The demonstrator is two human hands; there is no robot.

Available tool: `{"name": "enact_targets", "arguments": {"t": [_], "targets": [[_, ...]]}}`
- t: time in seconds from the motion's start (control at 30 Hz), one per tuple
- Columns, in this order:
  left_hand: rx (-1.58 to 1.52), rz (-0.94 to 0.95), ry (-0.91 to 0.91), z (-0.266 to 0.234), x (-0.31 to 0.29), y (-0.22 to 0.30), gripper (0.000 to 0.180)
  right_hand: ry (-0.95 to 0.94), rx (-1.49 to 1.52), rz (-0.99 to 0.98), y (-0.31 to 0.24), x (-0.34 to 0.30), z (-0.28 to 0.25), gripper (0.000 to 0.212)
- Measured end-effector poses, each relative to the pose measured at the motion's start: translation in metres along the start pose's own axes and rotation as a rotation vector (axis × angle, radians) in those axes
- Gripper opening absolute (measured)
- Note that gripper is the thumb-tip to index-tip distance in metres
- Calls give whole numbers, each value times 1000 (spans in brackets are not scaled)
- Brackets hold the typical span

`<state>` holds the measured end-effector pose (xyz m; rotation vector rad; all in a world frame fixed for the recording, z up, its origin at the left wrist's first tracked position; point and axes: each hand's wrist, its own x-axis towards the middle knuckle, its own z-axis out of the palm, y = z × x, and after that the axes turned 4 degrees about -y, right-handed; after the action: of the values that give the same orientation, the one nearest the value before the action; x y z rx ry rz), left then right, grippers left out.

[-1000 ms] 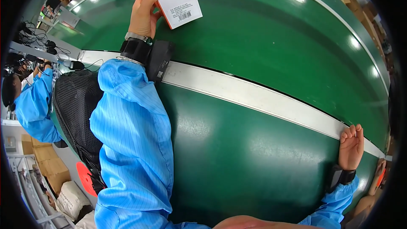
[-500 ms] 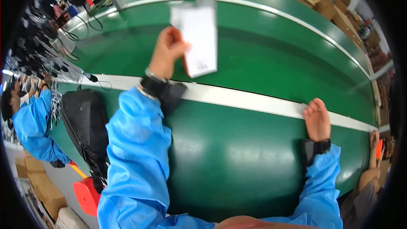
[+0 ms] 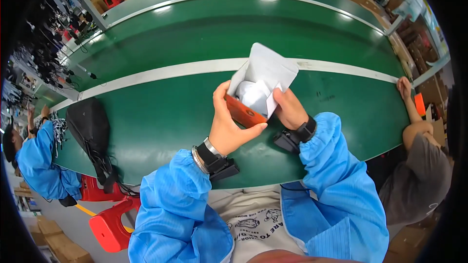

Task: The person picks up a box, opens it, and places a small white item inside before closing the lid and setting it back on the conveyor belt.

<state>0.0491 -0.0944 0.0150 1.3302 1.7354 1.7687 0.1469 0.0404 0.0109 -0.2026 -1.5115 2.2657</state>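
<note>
A small orange and white carton [image 3: 243,112] is held over the near part of the green work surface, its top open and its white flaps raised. Inside lies a white wrapped item [image 3: 252,93]; its kind cannot be made out. My left hand [image 3: 226,126] is closed round the carton's left side, with the thumb along its lower edge. On the other side, my right hand [image 3: 290,109] grips the carton's right edge by a side flap, thumb up against it. The right fingers behind the carton are partly hidden.
A black mesh bag [image 3: 87,126] lies on the left of the green surface, near white strips [image 3: 59,134]. A red stool [image 3: 109,229] stands below. A co-worker in blue [image 3: 41,151] is at left; another person's arm [image 3: 412,104] rests at right. A white rail [image 3: 180,70] crosses the surface.
My left hand has brought the carton from the far green strip back toward me. The carton's top now shows open. My right hand, earlier apart at the right, has come onto it.
</note>
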Motion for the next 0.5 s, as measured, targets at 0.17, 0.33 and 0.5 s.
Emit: {"name": "enact_targets", "arguments": {"t": [0.17,0.33,0.5], "targets": [[360,193,-65,19,-9,14,90,99,-261,-97,-11,-19,13,41],[200,80,-74,24,-10,14,86,-6,-789,-495,-25,-25,17,41],[78,103,-55,24,-9,11,90,63,-1168,-563,-33,-36,32,41]]}}
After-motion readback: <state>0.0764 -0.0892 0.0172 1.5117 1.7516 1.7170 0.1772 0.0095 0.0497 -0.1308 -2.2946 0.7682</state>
